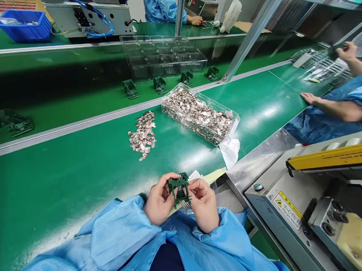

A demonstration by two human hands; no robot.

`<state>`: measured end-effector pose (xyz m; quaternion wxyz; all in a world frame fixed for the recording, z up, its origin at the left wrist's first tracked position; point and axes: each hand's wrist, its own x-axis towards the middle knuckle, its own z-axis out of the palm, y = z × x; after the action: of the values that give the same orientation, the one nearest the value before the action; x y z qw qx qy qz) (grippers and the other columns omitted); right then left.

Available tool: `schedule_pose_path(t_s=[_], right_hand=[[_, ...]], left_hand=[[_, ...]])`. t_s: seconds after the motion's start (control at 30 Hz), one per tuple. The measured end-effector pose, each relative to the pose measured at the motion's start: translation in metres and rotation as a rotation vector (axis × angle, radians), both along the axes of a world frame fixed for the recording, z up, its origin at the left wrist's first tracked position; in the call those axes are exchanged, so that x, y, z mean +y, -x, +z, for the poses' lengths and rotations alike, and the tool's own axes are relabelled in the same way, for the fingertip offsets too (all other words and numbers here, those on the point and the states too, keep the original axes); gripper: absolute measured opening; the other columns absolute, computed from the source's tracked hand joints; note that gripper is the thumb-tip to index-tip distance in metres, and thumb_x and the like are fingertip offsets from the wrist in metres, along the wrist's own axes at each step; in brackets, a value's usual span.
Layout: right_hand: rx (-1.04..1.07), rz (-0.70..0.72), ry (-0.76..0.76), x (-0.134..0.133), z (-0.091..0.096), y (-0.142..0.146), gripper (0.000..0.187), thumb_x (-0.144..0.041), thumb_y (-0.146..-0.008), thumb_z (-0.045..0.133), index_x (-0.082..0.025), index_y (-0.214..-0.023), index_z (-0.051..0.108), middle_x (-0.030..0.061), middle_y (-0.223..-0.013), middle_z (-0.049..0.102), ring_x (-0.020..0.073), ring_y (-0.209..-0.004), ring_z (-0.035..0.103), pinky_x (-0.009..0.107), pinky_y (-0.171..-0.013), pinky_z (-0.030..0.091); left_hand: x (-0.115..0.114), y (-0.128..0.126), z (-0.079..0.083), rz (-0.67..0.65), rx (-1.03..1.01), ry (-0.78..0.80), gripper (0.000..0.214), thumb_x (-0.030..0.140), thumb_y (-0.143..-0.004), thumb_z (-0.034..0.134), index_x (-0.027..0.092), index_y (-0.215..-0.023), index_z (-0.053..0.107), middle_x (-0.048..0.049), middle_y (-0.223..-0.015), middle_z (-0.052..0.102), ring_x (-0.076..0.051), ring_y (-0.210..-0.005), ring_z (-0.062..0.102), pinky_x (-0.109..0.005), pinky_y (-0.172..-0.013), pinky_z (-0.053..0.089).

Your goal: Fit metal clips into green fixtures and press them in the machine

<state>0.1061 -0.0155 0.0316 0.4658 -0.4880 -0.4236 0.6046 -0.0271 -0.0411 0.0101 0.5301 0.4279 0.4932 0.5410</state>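
Note:
A small dark green plastic frame part (179, 189) is held close to my body between both hands. My left hand (158, 201) grips its left side with curled fingers. My right hand (203, 205) pinches its right side. Behind my hands a small white ribbed piece (195, 175) lies at the table's near edge. Further out on the green bench lies a loose pile of small metal clips (143, 134), and beside it a clear plastic box (235, 119) is heaped with the same clips.
Several green frame parts (160, 85) stand on the conveyor belt, with more at the left (11, 121). Clear empty trays (163, 57) sit beyond. A grey machine with a yellow bar (328, 158) is at my right. A co-worker's arm (335, 106) rests at the right; a blue bin (24, 25) stands far left.

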Motion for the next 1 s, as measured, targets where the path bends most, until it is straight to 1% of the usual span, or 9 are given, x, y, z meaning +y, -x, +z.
schedule_pose_path(t_s=[0.23,0.3,0.4,0.47,0.53,0.6,0.73,0.87,1.0], right_hand=[[-0.066,0.026,-0.067,-0.014,-0.005,-0.012,0.025,-0.041,-0.073,0.075,-0.021,-0.07,0.061,0.001,-0.067,0.063,0.0161,-0.06,0.058,0.027,-0.054,0.05],[-0.082,0.013,-0.083,-0.014,-0.009,-0.028,0.028,-0.046,-0.077,0.072,-0.02,-0.077,0.064,0.0026,-0.072,0.066,0.0169,-0.064,0.061,0.029,-0.059,0.052],[-0.146,-0.167,-0.05,-0.011,-0.024,-0.064,0.039,-0.057,-0.077,0.071,-0.02,-0.088,0.065,0.0039,-0.078,0.068,0.017,-0.066,0.063,0.031,-0.063,0.054],[-0.183,-0.251,0.002,-0.007,-0.037,-0.087,0.048,-0.064,-0.072,0.071,-0.019,-0.086,0.065,0.0035,-0.073,0.067,0.0153,-0.059,0.06,0.029,-0.056,0.052],[-0.187,-0.216,0.048,-0.006,-0.049,-0.098,0.054,-0.07,-0.07,0.069,-0.017,-0.08,0.066,0.0037,-0.066,0.065,0.0138,-0.052,0.056,0.027,-0.049,0.049],[-0.161,-0.109,0.075,-0.008,-0.057,-0.094,0.058,-0.073,-0.072,0.065,-0.015,-0.074,0.068,0.0056,-0.062,0.066,0.0136,-0.049,0.056,0.025,-0.046,0.047],[-0.1,0.058,0.063,-0.021,-0.065,-0.061,0.058,-0.072,-0.073,0.065,-0.015,-0.065,0.067,0.0064,-0.059,0.067,0.0133,-0.047,0.056,0.025,-0.046,0.047],[-0.081,0.02,-0.026,-0.032,-0.074,-0.036,0.053,-0.069,-0.077,0.062,-0.017,-0.064,0.062,0.003,-0.057,0.064,0.0132,-0.048,0.055,0.026,-0.05,0.047],[-0.125,-0.03,-0.143,-0.036,-0.084,-0.033,0.051,-0.066,-0.086,0.052,-0.019,-0.065,0.06,0.0021,-0.059,0.062,0.0152,-0.054,0.055,0.027,-0.053,0.046]], left_hand=[[-0.005,-0.006,0.003,-0.037,0.012,-0.026,0.034,0.038,-0.085,0.067,0.019,-0.111,0.056,-0.003,-0.086,0.064,-0.013,-0.068,0.062,-0.022,-0.058,0.055],[-0.005,-0.006,0.002,-0.033,0.0,-0.019,0.036,0.039,-0.084,0.068,0.02,-0.112,0.056,-0.0031,-0.088,0.065,-0.012,-0.063,0.063,-0.021,-0.052,0.054],[-0.002,-0.006,-0.001,0.005,-0.047,-0.002,0.043,0.042,-0.081,0.072,0.02,-0.111,0.053,-0.0014,-0.082,0.065,-0.012,-0.052,0.064,-0.019,-0.043,0.05],[0.002,-0.004,-0.004,0.056,-0.076,0.002,0.047,0.043,-0.077,0.076,0.019,-0.11,0.051,0.0005,-0.077,0.064,-0.013,-0.05,0.065,-0.019,-0.042,0.049],[0.005,-0.003,-0.008,0.11,-0.097,-0.008,0.048,0.042,-0.074,0.079,0.019,-0.105,0.051,0.0013,-0.077,0.064,-0.012,-0.05,0.065,-0.019,-0.043,0.05],[0.008,-0.004,-0.01,0.143,-0.111,-0.036,0.046,0.042,-0.072,0.08,0.019,-0.099,0.05,0.0011,-0.078,0.065,-0.012,-0.05,0.065,-0.019,-0.043,0.05],[0.014,-0.017,-0.008,0.174,-0.108,-0.069,0.05,0.045,-0.07,0.081,0.02,-0.1,0.049,-0.0008,-0.083,0.066,-0.014,-0.06,0.068,-0.019,-0.047,0.053],[0.024,-0.039,-0.003,0.07,-0.083,-0.077,0.051,0.045,-0.072,0.078,0.021,-0.107,0.05,-0.0028,-0.093,0.065,-0.014,-0.069,0.067,-0.021,-0.055,0.058],[0.037,-0.055,-0.005,-0.098,-0.071,-0.077,0.051,0.039,-0.074,0.076,0.021,-0.113,0.049,-0.0031,-0.093,0.065,-0.013,-0.069,0.066,-0.022,-0.057,0.058]])
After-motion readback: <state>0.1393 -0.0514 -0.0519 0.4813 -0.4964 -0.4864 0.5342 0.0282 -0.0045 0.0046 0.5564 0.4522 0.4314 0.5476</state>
